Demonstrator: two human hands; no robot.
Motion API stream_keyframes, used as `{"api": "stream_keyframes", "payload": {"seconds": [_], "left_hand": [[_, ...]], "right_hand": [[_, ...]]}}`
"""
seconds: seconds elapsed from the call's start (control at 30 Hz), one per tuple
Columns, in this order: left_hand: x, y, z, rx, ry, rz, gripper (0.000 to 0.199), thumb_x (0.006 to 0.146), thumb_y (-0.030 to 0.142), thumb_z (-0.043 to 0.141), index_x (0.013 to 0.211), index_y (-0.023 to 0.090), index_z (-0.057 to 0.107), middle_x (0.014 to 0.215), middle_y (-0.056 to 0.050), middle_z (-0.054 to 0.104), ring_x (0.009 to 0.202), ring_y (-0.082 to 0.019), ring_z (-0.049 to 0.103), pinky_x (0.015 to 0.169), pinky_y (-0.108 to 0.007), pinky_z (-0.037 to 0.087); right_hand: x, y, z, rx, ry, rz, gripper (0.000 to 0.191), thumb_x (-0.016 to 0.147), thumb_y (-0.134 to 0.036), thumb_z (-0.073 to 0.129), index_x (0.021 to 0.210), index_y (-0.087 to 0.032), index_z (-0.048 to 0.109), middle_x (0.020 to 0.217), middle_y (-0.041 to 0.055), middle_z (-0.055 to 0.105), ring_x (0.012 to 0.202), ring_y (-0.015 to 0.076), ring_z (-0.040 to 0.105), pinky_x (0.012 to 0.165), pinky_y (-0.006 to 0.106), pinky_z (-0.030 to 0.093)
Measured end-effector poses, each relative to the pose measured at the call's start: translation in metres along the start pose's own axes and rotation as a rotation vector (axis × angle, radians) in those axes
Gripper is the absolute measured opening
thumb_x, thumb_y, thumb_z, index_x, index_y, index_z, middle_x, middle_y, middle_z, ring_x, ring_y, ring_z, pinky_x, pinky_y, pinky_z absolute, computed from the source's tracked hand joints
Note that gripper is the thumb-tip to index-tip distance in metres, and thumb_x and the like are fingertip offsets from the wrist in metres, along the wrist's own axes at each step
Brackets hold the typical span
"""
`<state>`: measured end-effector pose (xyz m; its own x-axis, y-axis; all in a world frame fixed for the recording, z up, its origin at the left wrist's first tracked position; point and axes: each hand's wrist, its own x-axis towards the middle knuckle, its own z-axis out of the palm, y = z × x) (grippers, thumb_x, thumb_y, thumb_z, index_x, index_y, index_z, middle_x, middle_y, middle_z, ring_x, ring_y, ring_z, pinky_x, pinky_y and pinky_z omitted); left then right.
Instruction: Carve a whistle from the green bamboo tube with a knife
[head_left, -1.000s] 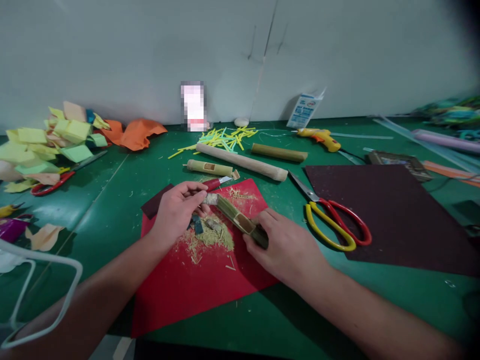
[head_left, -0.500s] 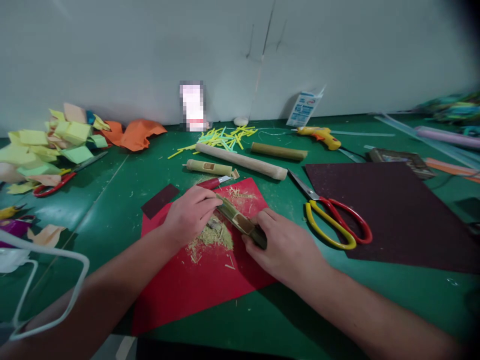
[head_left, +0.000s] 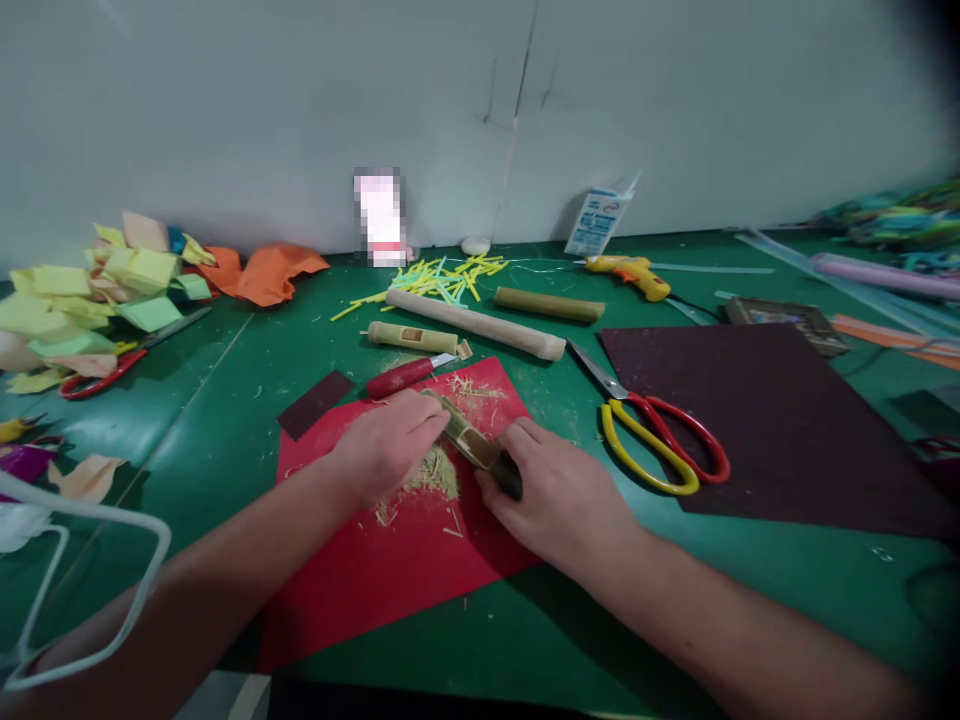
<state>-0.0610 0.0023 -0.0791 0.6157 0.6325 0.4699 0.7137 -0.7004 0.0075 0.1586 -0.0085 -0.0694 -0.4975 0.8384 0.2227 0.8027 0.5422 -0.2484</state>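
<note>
A dark green bamboo piece (head_left: 470, 440) with a rectangular opening cut in it slants between my hands over the red sheet (head_left: 360, 575). My left hand (head_left: 390, 440) has its fingers closed at the upper left end. Around the lower right end, my right hand (head_left: 555, 490) is wrapped, thumb below. Pale shavings (head_left: 435, 474) lie in a pile under the bamboo. Just beyond my left hand rests a red-handled knife (head_left: 401, 378), its blade pointing right. Behind it lies a lighter bamboo piece (head_left: 412, 337) with a similar opening.
Large scissors (head_left: 649, 425) with red and yellow handles lie right of my right hand, beside a dark sheet (head_left: 780, 430). Farther back are a pale stick (head_left: 476, 325), another bamboo piece (head_left: 550, 304) and a yellow glue gun (head_left: 630, 275). Folded papers (head_left: 67, 300) are heaped at left.
My left hand has shifted slightly down, its fingers bunched tighter at the bamboo's end, and more of the red knife handle shows. The whole view has moved slightly.
</note>
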Motion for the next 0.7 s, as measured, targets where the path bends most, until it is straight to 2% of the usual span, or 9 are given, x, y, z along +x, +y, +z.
{"api": "stream_keyframes", "payload": {"seconds": [0.1,0.23,0.33,0.47,0.6,0.7], "left_hand": [[-0.002,-0.005,0.001,-0.032,0.014,-0.032,0.024,0.094,0.015,0.040,0.098,0.013,0.063,0.096,-0.010,0.064,0.088,-0.020,0.056,0.079,-0.033,0.049],[-0.002,-0.007,0.002,-0.112,-0.033,-0.067,0.024,0.095,0.019,0.040,0.093,0.017,0.065,0.094,-0.008,0.064,0.087,-0.019,0.056,0.081,-0.034,0.047],[-0.001,-0.006,0.001,-0.135,0.016,-0.102,0.025,0.095,0.019,0.041,0.087,0.017,0.065,0.090,-0.009,0.064,0.085,-0.020,0.056,0.079,-0.034,0.046],[0.000,-0.005,0.000,-0.142,-0.027,-0.105,0.027,0.096,0.022,0.041,0.087,0.016,0.066,0.090,-0.009,0.064,0.085,-0.020,0.057,0.077,-0.033,0.047],[0.004,0.000,-0.003,-0.184,0.027,-0.162,0.029,0.095,0.024,0.041,0.085,0.016,0.067,0.086,-0.010,0.065,0.083,-0.021,0.057,0.077,-0.035,0.047],[0.007,0.011,-0.007,-0.244,-0.078,-0.197,0.031,0.096,0.024,0.038,0.089,0.017,0.067,0.089,-0.009,0.065,0.086,-0.021,0.059,0.078,-0.035,0.049]], "right_hand": [[0.000,-0.001,0.000,-0.002,0.010,-0.013,0.009,0.079,-0.028,0.053,0.077,-0.020,0.049,0.075,0.0030,0.056,0.067,0.0167,0.053,0.054,0.029,0.030],[0.001,-0.001,0.001,-0.013,0.023,-0.009,0.010,0.079,-0.028,0.053,0.076,-0.020,0.049,0.072,0.0025,0.056,0.065,0.0169,0.053,0.053,0.029,0.029],[0.002,0.000,0.001,-0.011,0.005,-0.015,0.010,0.079,-0.028,0.053,0.077,-0.019,0.049,0.074,0.0028,0.056,0.067,0.0168,0.054,0.054,0.029,0.030],[0.002,0.000,0.001,-0.004,-0.013,-0.021,0.010,0.080,-0.028,0.053,0.077,-0.019,0.049,0.075,0.0026,0.056,0.067,0.0166,0.053,0.055,0.029,0.030],[0.001,0.000,0.002,0.003,-0.015,-0.017,0.010,0.080,-0.028,0.053,0.078,-0.019,0.049,0.076,0.0026,0.056,0.068,0.0164,0.053,0.055,0.029,0.030],[0.001,0.000,0.000,0.005,-0.024,-0.006,0.010,0.080,-0.028,0.052,0.077,-0.020,0.048,0.075,0.0023,0.056,0.066,0.0162,0.052,0.054,0.028,0.027]]}}
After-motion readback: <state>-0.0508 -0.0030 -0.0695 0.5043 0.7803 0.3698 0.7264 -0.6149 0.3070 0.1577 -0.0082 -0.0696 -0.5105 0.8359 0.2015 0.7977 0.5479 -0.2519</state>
